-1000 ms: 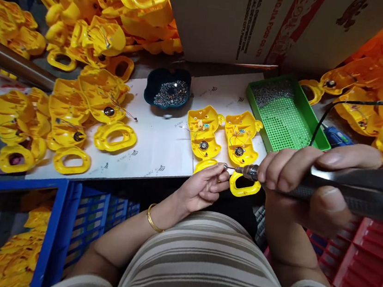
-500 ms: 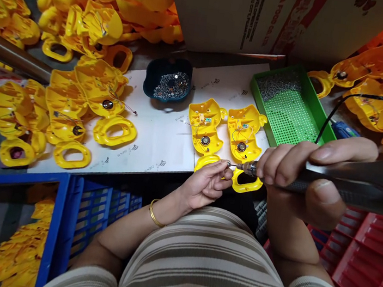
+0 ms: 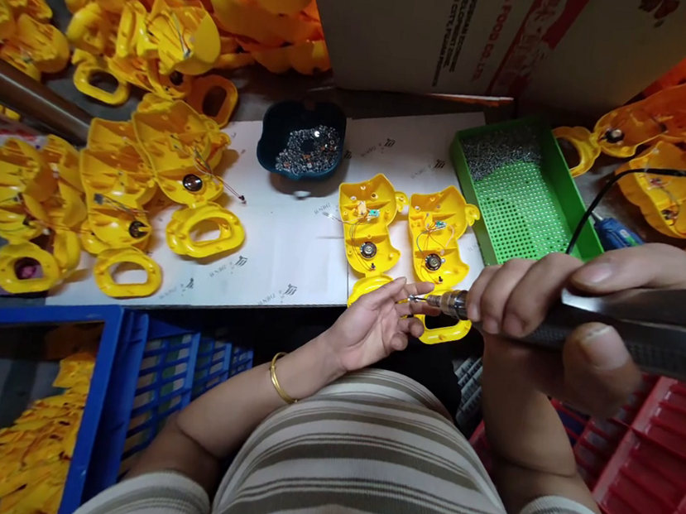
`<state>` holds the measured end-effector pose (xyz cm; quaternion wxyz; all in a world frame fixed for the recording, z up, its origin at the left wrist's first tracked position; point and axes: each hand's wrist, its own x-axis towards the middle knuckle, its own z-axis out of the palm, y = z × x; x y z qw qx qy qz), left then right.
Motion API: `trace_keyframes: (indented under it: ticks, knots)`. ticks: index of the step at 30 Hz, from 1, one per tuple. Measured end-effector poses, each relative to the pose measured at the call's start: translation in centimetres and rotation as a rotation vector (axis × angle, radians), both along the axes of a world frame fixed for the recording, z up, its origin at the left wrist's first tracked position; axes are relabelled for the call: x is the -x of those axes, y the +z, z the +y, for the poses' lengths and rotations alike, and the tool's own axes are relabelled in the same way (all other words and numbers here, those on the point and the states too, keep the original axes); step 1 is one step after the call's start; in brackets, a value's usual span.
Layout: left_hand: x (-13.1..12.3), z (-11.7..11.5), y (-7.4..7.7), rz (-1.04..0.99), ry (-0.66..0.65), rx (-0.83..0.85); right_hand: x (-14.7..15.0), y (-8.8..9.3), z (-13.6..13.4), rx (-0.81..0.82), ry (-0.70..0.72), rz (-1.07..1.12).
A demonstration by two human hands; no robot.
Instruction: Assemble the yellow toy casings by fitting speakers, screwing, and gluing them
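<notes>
My right hand [image 3: 553, 304] is wrapped round a grey electric screwdriver [image 3: 640, 327] whose metal tip points left. My left hand [image 3: 380, 322] lies palm up just under that tip, fingers spread apart; whether a screw rests in it I cannot make out. Right behind the hands, two yellow plastic shells lie open side by side on the white board, the left shell [image 3: 367, 227] and the right shell [image 3: 439, 237], each with a small speaker, wires and a circuit inside. Their ring-shaped handles reach the board's near edge.
A dark bowl of screws [image 3: 301, 150] and a green tray [image 3: 522, 200] with screws stand behind the shells. Heaps of yellow shells [image 3: 134, 173] fill the left and the far right. A cardboard box [image 3: 471, 31] stands behind. Blue crate [image 3: 101, 394] at lower left, red crate [image 3: 653, 479] at lower right.
My left hand has gone from a pinch at the screwdriver tip to an open palm with the fingers spread. The right hand and the tool have barely moved.
</notes>
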<state>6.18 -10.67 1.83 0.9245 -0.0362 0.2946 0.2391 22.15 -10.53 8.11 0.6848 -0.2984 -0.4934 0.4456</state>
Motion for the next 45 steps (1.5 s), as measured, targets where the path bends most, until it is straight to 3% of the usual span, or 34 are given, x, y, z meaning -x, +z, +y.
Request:
trace_keyframes:
  ticks: [3,11,24,31,36,42,45]
  knots:
    - [0.0,0.0,0.0,-0.012,-0.008,-0.053,0.6,0.0,-0.1,-0.126,-0.036,0.073]
    - [0.1,-0.5,-0.6,0.098,-0.043,-0.308,0.4,0.3,-0.4,-0.065,-0.085,0.076]
    - [0.5,-1.0,-1.1,0.263,-0.105,-0.418,0.1,0.0,-0.3,-0.14,-0.049,0.108]
    - [0.2,-1.8,-1.1,0.619,-0.055,-0.855,0.2,-0.2,0.1,-0.129,-0.014,0.097]
    - [0.4,-2.1,-1.7,0.757,-0.043,-1.064,0.6,-0.2,0.2,-0.117,-0.039,0.115]
    - [0.6,-1.9,-2.1,0.813,-0.037,-1.171,0.7,-0.5,0.3,-0.097,-0.047,0.118]
    - [0.6,-1.9,-2.2,0.849,-0.032,-1.241,0.1,-0.9,0.5,-0.102,0.023,0.081]
